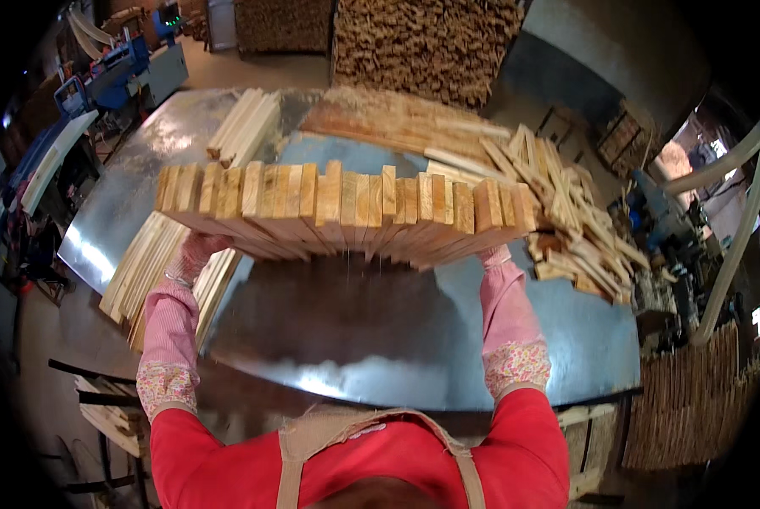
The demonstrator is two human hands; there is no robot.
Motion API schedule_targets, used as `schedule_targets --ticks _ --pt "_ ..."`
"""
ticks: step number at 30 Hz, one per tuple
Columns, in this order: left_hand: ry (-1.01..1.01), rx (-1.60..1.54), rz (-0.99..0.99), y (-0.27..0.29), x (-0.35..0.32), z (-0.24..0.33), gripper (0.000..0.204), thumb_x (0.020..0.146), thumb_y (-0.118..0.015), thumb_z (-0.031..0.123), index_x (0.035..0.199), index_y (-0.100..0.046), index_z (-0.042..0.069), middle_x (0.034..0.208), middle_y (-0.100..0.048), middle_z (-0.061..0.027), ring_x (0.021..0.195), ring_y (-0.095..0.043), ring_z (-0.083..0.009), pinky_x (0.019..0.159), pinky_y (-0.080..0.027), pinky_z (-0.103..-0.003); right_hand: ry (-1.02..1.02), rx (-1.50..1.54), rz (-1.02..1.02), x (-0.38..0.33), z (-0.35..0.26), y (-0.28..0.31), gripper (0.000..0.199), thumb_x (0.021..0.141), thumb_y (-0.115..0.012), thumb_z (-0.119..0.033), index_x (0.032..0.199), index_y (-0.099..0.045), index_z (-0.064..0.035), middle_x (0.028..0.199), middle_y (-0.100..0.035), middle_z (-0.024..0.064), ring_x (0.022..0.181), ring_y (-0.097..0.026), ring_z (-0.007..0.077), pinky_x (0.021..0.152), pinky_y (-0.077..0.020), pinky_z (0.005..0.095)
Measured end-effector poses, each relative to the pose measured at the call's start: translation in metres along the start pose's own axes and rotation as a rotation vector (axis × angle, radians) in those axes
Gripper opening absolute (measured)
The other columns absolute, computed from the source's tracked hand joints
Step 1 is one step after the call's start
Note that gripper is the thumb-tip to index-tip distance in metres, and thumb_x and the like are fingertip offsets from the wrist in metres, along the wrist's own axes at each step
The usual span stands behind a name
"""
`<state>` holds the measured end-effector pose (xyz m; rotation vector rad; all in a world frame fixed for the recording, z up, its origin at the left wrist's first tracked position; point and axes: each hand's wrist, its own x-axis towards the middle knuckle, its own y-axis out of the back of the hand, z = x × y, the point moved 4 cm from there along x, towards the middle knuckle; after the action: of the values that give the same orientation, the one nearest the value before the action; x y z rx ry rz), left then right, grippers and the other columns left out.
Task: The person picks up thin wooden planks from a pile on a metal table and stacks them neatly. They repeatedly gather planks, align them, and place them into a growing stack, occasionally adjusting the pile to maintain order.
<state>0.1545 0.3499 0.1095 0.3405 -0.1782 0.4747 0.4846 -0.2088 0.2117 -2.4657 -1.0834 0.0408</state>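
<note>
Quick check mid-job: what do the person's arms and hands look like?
Both sides match: pink oversleeves with floral bands at their upper ends, and red shirt sleeves above. The left hand and right hand are partly hidden; gloves can't be confirmed.

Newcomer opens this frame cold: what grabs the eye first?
The long, bowed row of wooden slats across the middle, held between the left hand and right hand. Then the jumbled pile of sticks on the right of the shiny metal table, and the tall wood stack beyond it, at the top.
</note>
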Motion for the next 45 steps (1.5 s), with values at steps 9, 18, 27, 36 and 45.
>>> schedule_targets --ticks 9,18,27,36,45 --pt "0.405 0.926 -0.518 -0.043 -0.220 -0.058 0.064 0.096 -0.077 0.033 0.151 -0.056 0.007 0.132 -0.073 -0.0125 0.123 -0.068 -0.0259 0.100 -0.057 -0.043 -0.196 -0.110 0.604 -0.196 0.142 0.017 0.046 0.106 -0.063 -0.044 0.127 -0.075 -0.0055 0.111 -0.074 0.0104 0.102 -0.067 0.0158 0.098 -0.0535 0.0324" --pt "0.677 0.198 -0.112 -0.071 -0.273 -0.082 0.046 0.096 -0.057 0.019 0.136 -0.069 0.002 0.118 -0.077 -0.0172 0.113 -0.071 -0.0253 0.104 -0.050 -0.033 -0.448 -0.494 0.787 -0.315 0.245 -0.002 0.077 0.103 -0.067 -0.045 0.151 -0.051 0.0126 0.147 -0.063 0.0256 0.136 -0.060 0.0326 0.119 -0.0418 0.0394" --pt "0.742 0.273 0.124 -0.024 -0.194 -0.072 0.066 0.096 -0.062 0.026 0.152 -0.052 -0.007 0.144 -0.066 -0.0209 0.130 -0.063 -0.0282 0.111 -0.048 -0.036 -0.542 -0.565 0.774 -0.263 0.291 -0.051 0.091 0.101 -0.066 -0.060 0.156 -0.046 0.0090 0.157 -0.054 0.0268 0.146 -0.051 0.0348 0.123 -0.0371 0.0414" --pt "0.673 1.056 -0.293 -0.142 -0.158 0.021 0.086 0.089 -0.076 0.046 0.157 -0.048 0.003 0.161 -0.048 -0.0245 0.154 -0.039 -0.0383 0.128 -0.028 -0.050 0.040 -1.507 0.470 -0.041 0.222 -0.014 0.053 0.094 -0.070 -0.034 0.136 -0.066 -0.0031 0.115 -0.071 0.0210 0.118 -0.062 0.0410 0.104 -0.0486 0.0501" --pt "0.135 0.907 -0.304 -0.333 -0.214 0.012 0.096 0.088 -0.076 0.059 0.159 -0.044 0.003 0.168 -0.034 -0.0213 0.156 -0.030 -0.0425 0.130 -0.017 -0.066 -0.415 -1.736 -0.364 0.170 0.259 -0.019 0.048 0.102 -0.057 -0.045 0.143 -0.068 -0.0228 0.138 -0.071 0.0084 0.133 -0.062 0.0318 0.112 -0.0475 0.0474"
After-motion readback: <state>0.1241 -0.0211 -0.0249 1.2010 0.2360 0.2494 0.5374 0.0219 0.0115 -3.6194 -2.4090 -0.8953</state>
